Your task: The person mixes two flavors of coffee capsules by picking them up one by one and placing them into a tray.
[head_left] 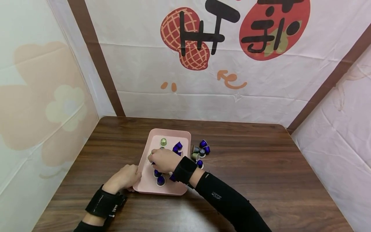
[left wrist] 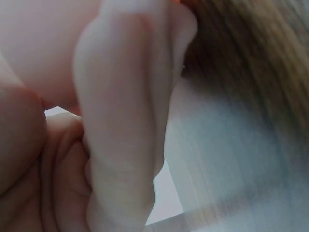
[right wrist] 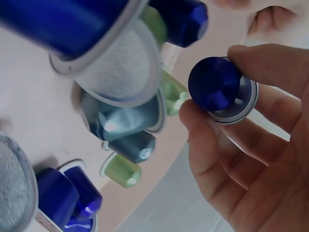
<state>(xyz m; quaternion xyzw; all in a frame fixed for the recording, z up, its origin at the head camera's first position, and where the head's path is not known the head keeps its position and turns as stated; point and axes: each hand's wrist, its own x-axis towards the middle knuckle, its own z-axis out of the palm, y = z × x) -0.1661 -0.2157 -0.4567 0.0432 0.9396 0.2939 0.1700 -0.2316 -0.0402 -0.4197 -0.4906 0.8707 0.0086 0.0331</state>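
Observation:
A pink tray [head_left: 169,131] lies on the wooden table and holds several capsules, among them a green one [head_left: 163,141] and blue ones [head_left: 160,180]. My left hand [head_left: 126,178] grips the tray's near left corner; the left wrist view is a blurred close-up of its fingers [left wrist: 120,145] against pink plastic. My right hand [head_left: 162,160] hovers over the middle of the tray. In the right wrist view its fingers [right wrist: 275,67] and thumb pinch a dark blue capsule [right wrist: 215,89] above other blue, teal and green capsules [right wrist: 123,171].
A small cluster of blue and grey capsules [head_left: 201,149] lies on the table [head_left: 261,161] just right of the tray. Printed cloth walls close in the table at the back and on both sides.

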